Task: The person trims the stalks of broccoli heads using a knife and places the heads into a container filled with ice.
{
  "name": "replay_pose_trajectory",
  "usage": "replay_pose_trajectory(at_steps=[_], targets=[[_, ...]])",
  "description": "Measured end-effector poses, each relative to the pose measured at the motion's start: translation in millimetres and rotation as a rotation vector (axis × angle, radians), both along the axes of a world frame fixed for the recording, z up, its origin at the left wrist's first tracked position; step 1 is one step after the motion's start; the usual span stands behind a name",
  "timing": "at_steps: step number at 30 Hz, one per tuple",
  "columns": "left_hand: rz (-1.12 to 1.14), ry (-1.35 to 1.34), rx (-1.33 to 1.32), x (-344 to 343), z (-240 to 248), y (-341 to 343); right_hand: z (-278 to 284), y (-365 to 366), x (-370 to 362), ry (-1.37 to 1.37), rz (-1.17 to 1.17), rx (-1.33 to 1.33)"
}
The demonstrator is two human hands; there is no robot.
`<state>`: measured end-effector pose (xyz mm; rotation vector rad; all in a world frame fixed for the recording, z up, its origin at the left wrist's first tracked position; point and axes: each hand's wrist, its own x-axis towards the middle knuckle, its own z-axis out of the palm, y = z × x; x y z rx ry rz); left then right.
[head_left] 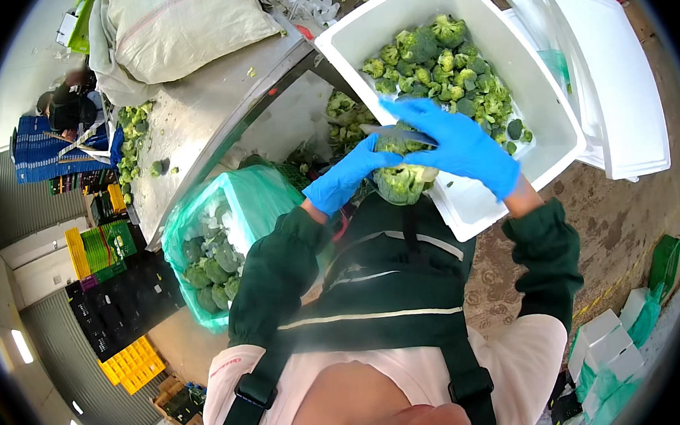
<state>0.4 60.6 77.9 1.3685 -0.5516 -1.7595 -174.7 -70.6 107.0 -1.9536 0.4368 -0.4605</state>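
In front of my waist, both my blue-gloved hands close in on a broccoli head (402, 184). A knife (401, 134) lies across above it, its metal blade stretching between the hands. My right hand (468, 146) curls round the knife from the right; the handle is hidden and the fingertips are blurred. Steadying the broccoli from the left, my left hand (349, 174) has its fingers closed at the stalk side. Just beyond, a white foam box (548, 114) holds many cut florets (456, 69). At left, a green-lined box (265, 190) contains whole broccoli heads (215, 271) and ice.
A metal table (183, 136) at far left bears a large white sack (189, 31) and broccoli scraps (133, 139). More broccoli pieces (344, 119) lie beyond my left hand. White foam lids (604, 79) lean at right. Crates (131, 364) and another person (72, 104) appear at left.
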Motion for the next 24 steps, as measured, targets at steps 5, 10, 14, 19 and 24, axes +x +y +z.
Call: replay_pose_trajectory(at_steps=[5, 10, 14, 19, 24], targets=[[0.166, 0.377, -0.005, 4, -9, 21, -8, 4, 16, -0.191, -0.006, 0.181], [0.472, 0.707, -0.036, 19, -30, 72, 8, -41, 16, -0.060, -0.673, 0.396], [1.010, 0.609, -0.194, 51, -43, 108, -43, -35, -57, 0.178, -0.679, 0.480], [1.178, 0.325, -0.519, 253, -3, 197, -42, 39, -40, 0.289, -0.702, 0.284], [1.339, -0.557, -0.142, 330, 21, 264, -22, 81, -19, 0.282, -0.625, 0.197]])
